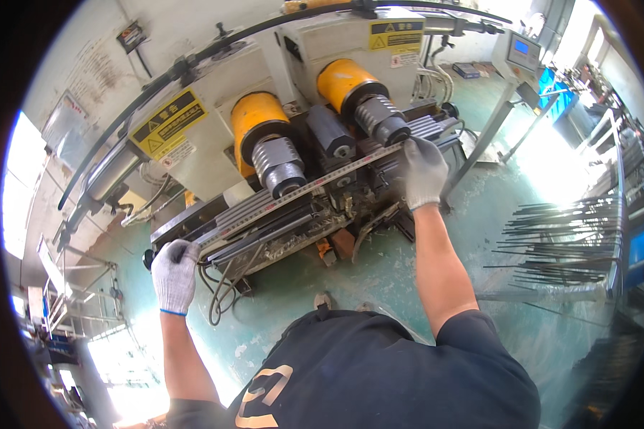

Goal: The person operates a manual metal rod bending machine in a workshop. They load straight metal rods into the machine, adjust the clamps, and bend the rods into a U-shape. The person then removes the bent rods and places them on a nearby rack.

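A steel tape measure (322, 181) is stretched in front of a two-spindle machine. My left hand (176, 273), in a white knit glove, grips its left end beside the machine's left edge. My right hand (425, 171), gloved too and slightly blurred, pinches the tape at the right, close to the tip of the right spindle (382, 119). The blade passes just below the nose of the left spindle (278, 167). Yellow cylindrical housings (260, 115) sit behind both spindles, with a dark hexagonal block (330, 131) between them. My fingers partly hide both ends of the tape.
A curved black rail (263, 31) runs over the machine's top. Cables (222, 300) hang below the bed at left. A control panel (523, 52) stands on a post at the right. Many thin rods (566, 241) lie on a rack farther right. Rusty blocks (342, 244) sit under the bed.
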`<state>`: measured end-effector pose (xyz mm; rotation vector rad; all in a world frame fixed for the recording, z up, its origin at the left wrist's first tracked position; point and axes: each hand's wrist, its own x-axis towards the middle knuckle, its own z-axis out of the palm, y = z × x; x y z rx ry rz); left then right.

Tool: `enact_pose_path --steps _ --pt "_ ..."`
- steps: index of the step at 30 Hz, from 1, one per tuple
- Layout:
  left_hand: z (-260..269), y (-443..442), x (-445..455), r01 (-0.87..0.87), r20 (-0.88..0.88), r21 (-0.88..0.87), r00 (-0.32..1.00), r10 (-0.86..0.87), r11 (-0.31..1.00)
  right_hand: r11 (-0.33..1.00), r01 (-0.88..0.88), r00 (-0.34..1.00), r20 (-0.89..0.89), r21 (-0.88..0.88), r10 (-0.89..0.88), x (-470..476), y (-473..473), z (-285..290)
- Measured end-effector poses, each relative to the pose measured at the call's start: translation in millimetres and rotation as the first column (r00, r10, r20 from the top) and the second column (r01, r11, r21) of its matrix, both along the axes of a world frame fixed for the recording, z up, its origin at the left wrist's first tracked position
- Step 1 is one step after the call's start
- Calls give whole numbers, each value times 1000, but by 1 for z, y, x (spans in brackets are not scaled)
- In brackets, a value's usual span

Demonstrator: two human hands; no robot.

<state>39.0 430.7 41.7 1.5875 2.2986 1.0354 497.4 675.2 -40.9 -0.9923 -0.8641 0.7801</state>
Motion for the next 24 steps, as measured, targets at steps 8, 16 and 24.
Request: enact_pose_path --steps 8,16,24 --pt "-8 6 -5 -23 31 -38 999 24 999 998 -41 990 -133 57 48 -1 10 -13" --pt "-4 10 -1 -18 18 -33 1000 19 999 997 -12 998 -53 72 16 3 12 -16" --pt "-7 10 -7 -18 83 -64 996 23 998 998 -20 997 -76 58 25 2 8 -10"
